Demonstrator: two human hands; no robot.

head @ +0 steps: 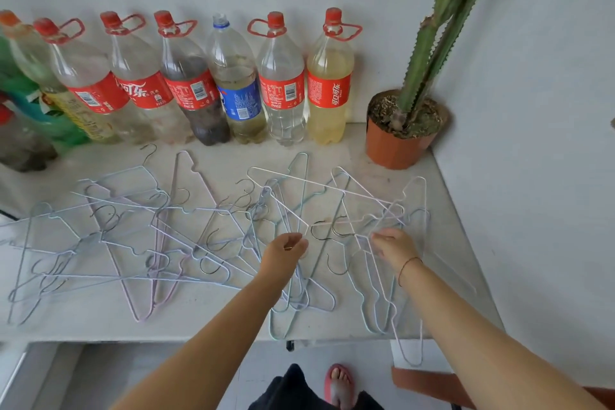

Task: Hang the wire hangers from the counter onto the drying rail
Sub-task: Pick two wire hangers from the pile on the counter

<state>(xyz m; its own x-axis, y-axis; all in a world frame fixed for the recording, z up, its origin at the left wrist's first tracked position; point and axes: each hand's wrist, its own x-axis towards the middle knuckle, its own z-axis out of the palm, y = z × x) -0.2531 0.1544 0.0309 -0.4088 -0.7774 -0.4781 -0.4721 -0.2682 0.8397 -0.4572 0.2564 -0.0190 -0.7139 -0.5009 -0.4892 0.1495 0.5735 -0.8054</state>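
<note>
Far left of the cactus pot (396,146), a row of plastic bottles (186,83) stands against the wall at the back of the counter (216,316). Most have red caps and red labels. One with a blue label (238,100) stands three bottles short of the pot.

In front of them the wire hangers (159,210) lie flat on the counter in a loose, overlapping tangle of pale blue, pink and white. It spreads from the far left edge to below the pot.

Left of the pot and nearer the person, the left hand (286,250) has its fingers curled, pinching one corner of a white hanger (326,188). That hanger's long bar slants up toward the bottles.

Just below the pot, the right hand (392,245) reaches into the hangers there, a thin band on its wrist. Its fingers are bent down around several wires. One lavender hanger (416,359) under this arm sticks out past the counter's front edge.

The pot itself sits in the back right corner, with a tall green cactus (432,43) leaning rightward.
</note>
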